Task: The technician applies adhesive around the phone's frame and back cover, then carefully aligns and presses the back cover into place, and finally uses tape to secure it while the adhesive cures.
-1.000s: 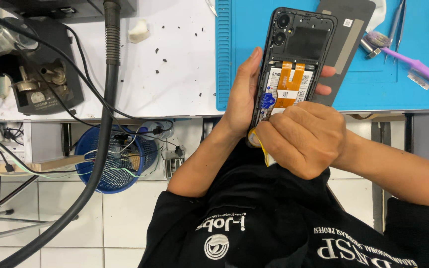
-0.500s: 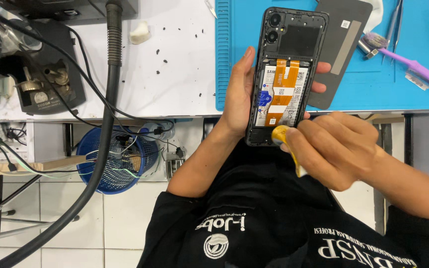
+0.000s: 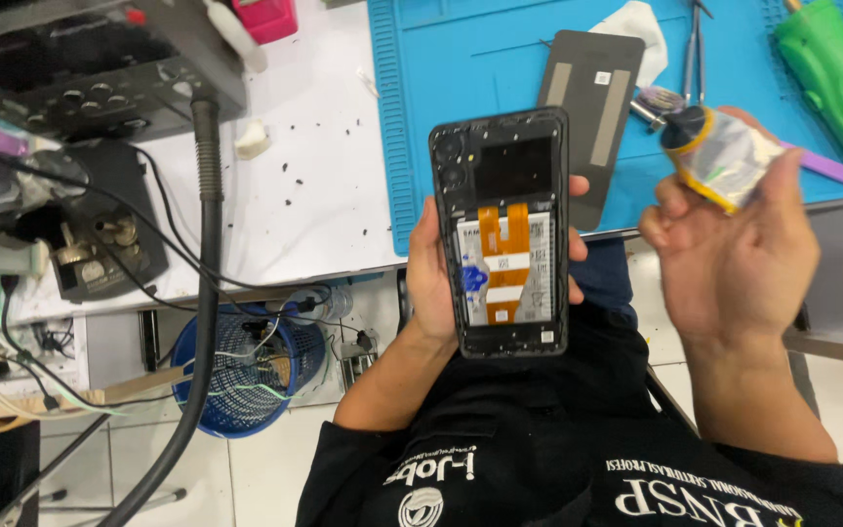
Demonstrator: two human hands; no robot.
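Observation:
My left hand (image 3: 429, 283) holds an opened black phone (image 3: 504, 244) upright over my lap. Its back is off, showing orange flex strips and a silver battery. My right hand (image 3: 734, 263) is raised to the right of the phone and does not touch it. Its fingers grip a small silver tube with a yellow band and a black cap (image 3: 724, 151). The phone's dark back cover (image 3: 592, 98) lies on the blue mat (image 3: 480, 59) just behind the phone.
Tweezers (image 3: 695, 44), a purple pry tool (image 3: 826, 166), a green tool (image 3: 831, 68) and a white cloth (image 3: 641, 20) lie on the mat. A thick black hose (image 3: 209, 244) hangs past the white bench at the left. Below it stands a blue wire basket (image 3: 246, 376).
My right hand has left the phone's lower edge and swung up to the right with the small tube. The phone now sits lower and nearer to me.

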